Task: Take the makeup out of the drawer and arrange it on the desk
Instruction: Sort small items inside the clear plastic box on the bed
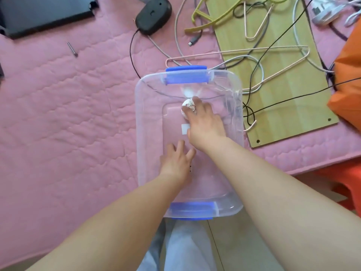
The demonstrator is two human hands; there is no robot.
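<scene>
Left hand (176, 163) inside clear bin (140, 133), fingers spread, flat on the floor, holding nothing. Right hand (205, 122) further in, fingertips on small round patterned makeup case (186, 106) near far wall; actual grip unclear. Beyond: cables (254, 75), wooden board (283, 85), black mouse (154, 14).

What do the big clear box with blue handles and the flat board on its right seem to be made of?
The clear storage box with blue handles looks like glossy transparent plastic: the pink cover shows through its walls, and they catch highlights. The pale flat board looks like wood or wood-look laminate: light grain stripes, matte surface, small drilled holes near its edges.
</scene>
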